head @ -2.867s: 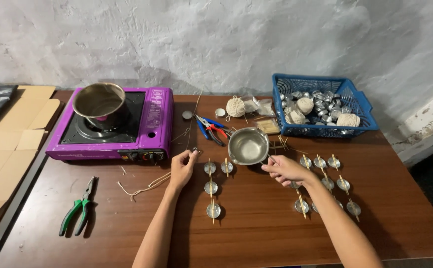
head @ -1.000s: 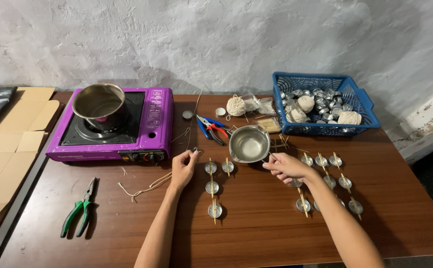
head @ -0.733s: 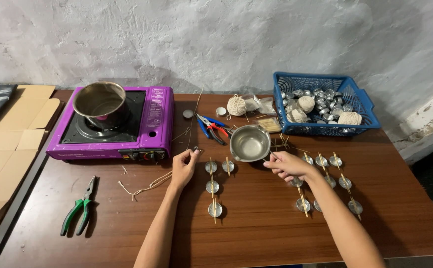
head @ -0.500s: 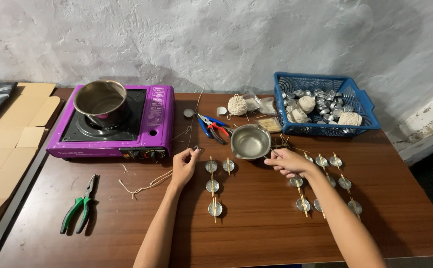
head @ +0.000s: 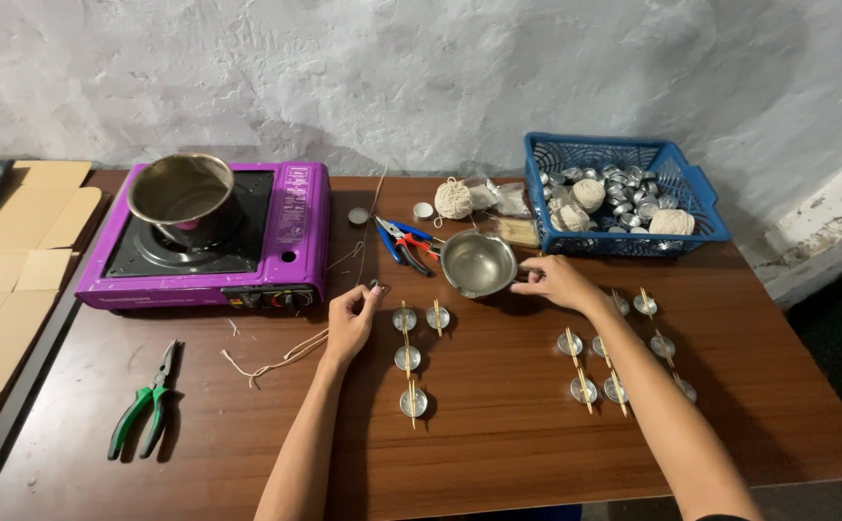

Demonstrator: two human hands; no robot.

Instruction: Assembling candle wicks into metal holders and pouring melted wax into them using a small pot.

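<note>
My right hand (head: 556,283) grips the handle of a small steel pouring pot (head: 478,262) that stands on the brown table (head: 498,453). My left hand (head: 351,314) rests on the table with its fingers pinched on a small dark thing at the end of a string (head: 368,227). Between my hands lie small round metal cups (head: 407,358), each with a thin wooden stick across it. A second group of such cups (head: 602,365) lies under and right of my right forearm.
A purple portable gas stove (head: 207,241) with a steel pot (head: 181,189) stands at the back left. A blue basket (head: 696,198) holds metal cups and balls of twine. Green pliers (head: 144,400), red-and-blue pliers (head: 403,241), a twine ball (head: 455,199) and flat cardboard (head: 11,251) lie around.
My right hand has moved up from the cups on the right and taken hold of the small pot's handle. My left hand has stayed in place.
</note>
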